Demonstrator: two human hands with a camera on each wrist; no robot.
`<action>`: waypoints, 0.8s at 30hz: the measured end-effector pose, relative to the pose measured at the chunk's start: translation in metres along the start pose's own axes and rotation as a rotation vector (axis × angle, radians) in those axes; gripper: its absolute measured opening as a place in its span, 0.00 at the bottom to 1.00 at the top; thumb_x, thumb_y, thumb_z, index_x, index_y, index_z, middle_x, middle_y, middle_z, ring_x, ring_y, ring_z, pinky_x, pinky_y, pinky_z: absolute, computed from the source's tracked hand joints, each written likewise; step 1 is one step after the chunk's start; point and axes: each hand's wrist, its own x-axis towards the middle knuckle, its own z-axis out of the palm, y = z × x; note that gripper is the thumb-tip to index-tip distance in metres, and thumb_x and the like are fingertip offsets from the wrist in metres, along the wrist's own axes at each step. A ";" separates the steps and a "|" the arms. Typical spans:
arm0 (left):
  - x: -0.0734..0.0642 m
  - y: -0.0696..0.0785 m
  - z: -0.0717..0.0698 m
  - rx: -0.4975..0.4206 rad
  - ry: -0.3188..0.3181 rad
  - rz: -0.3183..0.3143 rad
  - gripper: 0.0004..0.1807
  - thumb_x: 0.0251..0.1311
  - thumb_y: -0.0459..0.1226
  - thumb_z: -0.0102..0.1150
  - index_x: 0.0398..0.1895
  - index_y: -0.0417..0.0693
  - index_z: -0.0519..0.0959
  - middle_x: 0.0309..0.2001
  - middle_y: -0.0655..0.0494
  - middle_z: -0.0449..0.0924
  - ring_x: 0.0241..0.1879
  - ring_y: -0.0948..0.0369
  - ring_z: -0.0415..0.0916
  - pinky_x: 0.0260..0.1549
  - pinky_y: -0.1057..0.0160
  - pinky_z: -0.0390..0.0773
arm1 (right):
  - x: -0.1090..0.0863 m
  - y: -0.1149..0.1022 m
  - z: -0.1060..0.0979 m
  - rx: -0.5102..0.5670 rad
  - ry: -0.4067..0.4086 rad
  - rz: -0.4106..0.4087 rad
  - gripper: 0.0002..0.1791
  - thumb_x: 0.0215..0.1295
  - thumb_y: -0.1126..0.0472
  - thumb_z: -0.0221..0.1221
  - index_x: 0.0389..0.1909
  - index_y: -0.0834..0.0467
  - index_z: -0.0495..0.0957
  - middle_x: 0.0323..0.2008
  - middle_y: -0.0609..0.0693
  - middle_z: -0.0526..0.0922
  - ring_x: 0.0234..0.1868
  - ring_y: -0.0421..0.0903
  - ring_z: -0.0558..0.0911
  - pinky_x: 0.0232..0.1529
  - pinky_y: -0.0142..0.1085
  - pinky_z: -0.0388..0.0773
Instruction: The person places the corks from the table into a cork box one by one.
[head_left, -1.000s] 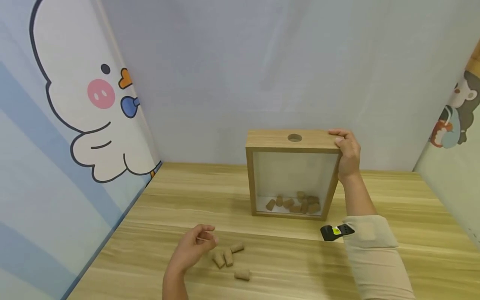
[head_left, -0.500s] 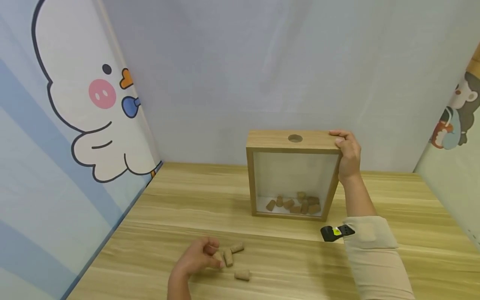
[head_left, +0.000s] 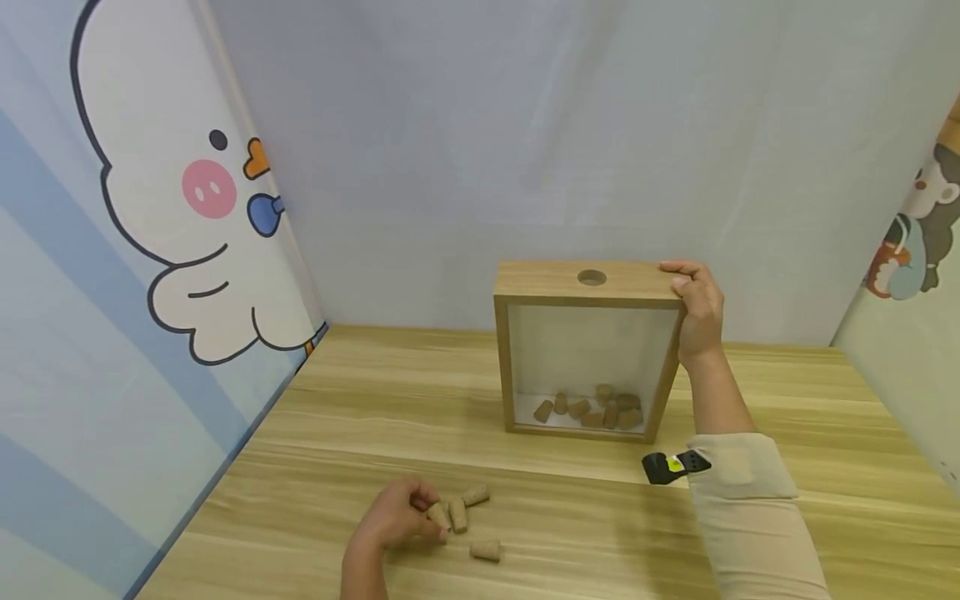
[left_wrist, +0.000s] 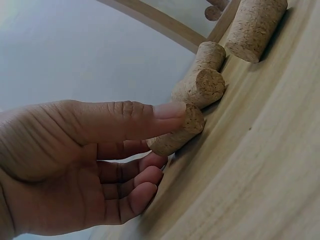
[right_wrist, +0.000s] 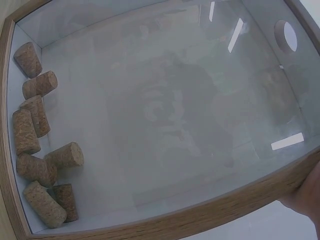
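Note:
My left hand (head_left: 396,515) rests low over the table, with thumb and fingers around a cork stopper (left_wrist: 176,137). In the left wrist view the thumb lies across that cork, and the index finger passes behind it. Two more corks lie close by, one cork (head_left: 457,515) right beside the held one. Another cork (head_left: 485,550) lies nearer the front. My right hand (head_left: 701,312) grips the top right corner of an upright wooden frame box (head_left: 536,281), thumb on top. Several corks (right_wrist: 26,131) lie on the box's floor behind its clear front.
A round hole (head_left: 592,277) pierces the box's top. The wood-grain table (head_left: 315,467) ends at a pale curtain (head_left: 420,167) behind the box. Printed cartoon panels stand left and right. A black strap (head_left: 675,465) hangs at the right sleeve.
My left hand has moved slightly right and toward the front, closing its thumb and fingers around the leftmost cork. The right hand and box stay put.

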 end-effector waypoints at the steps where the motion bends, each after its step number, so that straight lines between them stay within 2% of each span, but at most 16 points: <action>1: 0.000 0.000 0.001 0.001 0.003 -0.001 0.25 0.33 0.31 0.77 0.38 0.37 0.76 0.34 0.52 0.73 0.36 0.56 0.70 0.38 0.55 0.73 | 0.000 0.000 0.000 0.000 -0.001 0.000 0.15 0.58 0.63 0.43 0.35 0.52 0.80 0.41 0.50 0.73 0.40 0.45 0.69 0.42 0.38 0.61; 5: 0.002 -0.001 0.002 0.000 0.032 -0.011 0.23 0.36 0.30 0.75 0.39 0.35 0.76 0.34 0.52 0.74 0.36 0.57 0.71 0.36 0.56 0.74 | 0.001 -0.001 0.000 0.001 -0.005 -0.005 0.15 0.58 0.63 0.43 0.35 0.53 0.80 0.41 0.50 0.74 0.40 0.45 0.70 0.42 0.38 0.62; 9: 0.004 0.002 0.002 -0.016 0.109 -0.013 0.24 0.41 0.32 0.72 0.44 0.34 0.76 0.35 0.52 0.75 0.35 0.57 0.73 0.35 0.57 0.75 | 0.001 0.000 0.000 0.008 -0.018 -0.009 0.15 0.58 0.63 0.43 0.35 0.53 0.79 0.41 0.51 0.73 0.40 0.45 0.69 0.42 0.38 0.62; 14: 0.008 0.010 -0.002 -0.047 0.186 0.028 0.23 0.45 0.31 0.69 0.47 0.34 0.76 0.39 0.51 0.76 0.37 0.57 0.74 0.35 0.58 0.76 | 0.000 0.000 0.001 0.001 -0.011 -0.014 0.15 0.58 0.63 0.43 0.35 0.52 0.79 0.41 0.51 0.73 0.39 0.45 0.69 0.41 0.38 0.61; 24: 0.022 0.029 -0.009 -0.129 0.254 0.123 0.23 0.48 0.34 0.69 0.50 0.38 0.77 0.39 0.52 0.78 0.36 0.57 0.76 0.33 0.60 0.77 | 0.000 0.001 -0.001 -0.003 0.008 -0.015 0.16 0.58 0.64 0.43 0.34 0.52 0.80 0.41 0.50 0.73 0.39 0.45 0.69 0.41 0.38 0.61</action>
